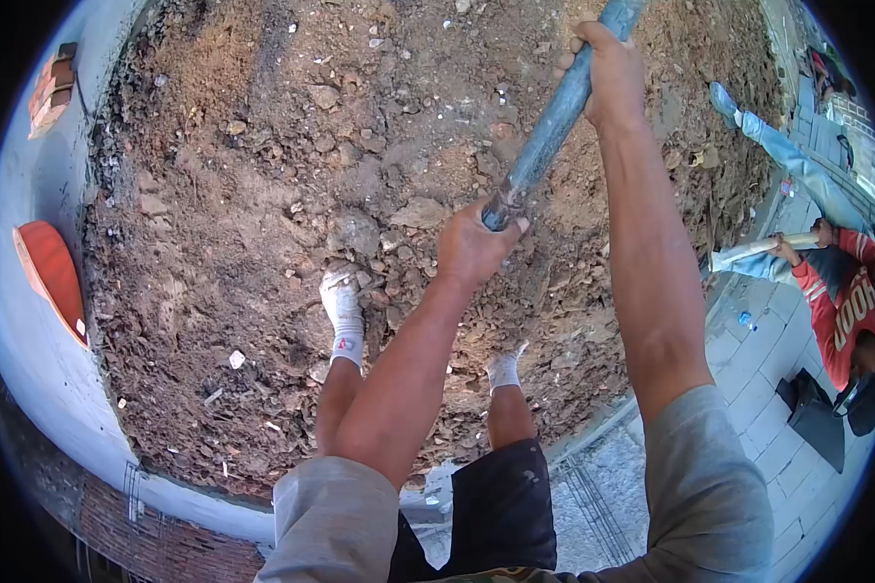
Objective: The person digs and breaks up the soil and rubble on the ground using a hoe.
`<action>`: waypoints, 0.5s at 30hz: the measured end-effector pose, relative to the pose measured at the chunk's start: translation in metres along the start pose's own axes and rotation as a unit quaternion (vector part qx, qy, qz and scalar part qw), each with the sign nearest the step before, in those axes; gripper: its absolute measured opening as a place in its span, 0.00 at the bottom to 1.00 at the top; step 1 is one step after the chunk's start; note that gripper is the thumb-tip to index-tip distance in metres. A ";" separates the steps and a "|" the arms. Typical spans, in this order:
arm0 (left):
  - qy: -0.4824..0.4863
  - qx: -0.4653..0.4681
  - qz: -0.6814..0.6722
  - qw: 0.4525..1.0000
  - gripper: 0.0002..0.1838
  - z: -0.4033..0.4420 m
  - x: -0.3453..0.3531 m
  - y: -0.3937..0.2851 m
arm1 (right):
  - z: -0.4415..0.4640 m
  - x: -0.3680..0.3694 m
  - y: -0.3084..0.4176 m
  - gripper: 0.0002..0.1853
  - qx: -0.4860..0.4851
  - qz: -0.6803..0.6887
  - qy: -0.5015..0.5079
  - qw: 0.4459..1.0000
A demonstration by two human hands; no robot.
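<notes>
A thick, worn blue pole (559, 121) slants across the upper middle, its far end cut off by the top edge. My left hand (476, 243) is closed around its lower end. Farther up, my right hand (614, 78) wraps the pole near the top of the view, with that arm stretched out. Whatever the pole carries at its far end is out of sight. Below it lies loose brown soil (282, 146) with stones and lumps, and a larger grey stone (355, 233) sits left of my left hand.
My feet in white socks stand on the soil. A low pale wall (29, 194) borders the left, with red bricks (53, 92) and an orange-red curved object (53, 277). At right, a person in a red top (851, 311) holds a pale pole (763, 248) beside block paving (749, 374).
</notes>
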State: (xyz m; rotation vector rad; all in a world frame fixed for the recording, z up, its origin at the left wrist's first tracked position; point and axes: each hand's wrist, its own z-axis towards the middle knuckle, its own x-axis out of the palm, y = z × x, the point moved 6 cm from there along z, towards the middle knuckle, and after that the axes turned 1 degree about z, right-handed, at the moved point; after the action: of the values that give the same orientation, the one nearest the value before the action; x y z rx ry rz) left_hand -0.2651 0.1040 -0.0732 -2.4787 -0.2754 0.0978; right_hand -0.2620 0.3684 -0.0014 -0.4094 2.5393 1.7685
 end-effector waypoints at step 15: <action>-0.007 -0.039 0.026 0.999 0.20 -0.115 0.045 0.084 | -0.133 -0.055 -0.022 0.10 0.140 0.045 -0.025 0.989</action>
State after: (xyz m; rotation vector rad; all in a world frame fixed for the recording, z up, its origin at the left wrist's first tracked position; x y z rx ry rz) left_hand -0.1905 -0.0188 -0.0322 -2.5646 -0.2245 0.1290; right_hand -0.1868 0.2490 0.0355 -0.2395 2.7537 1.3940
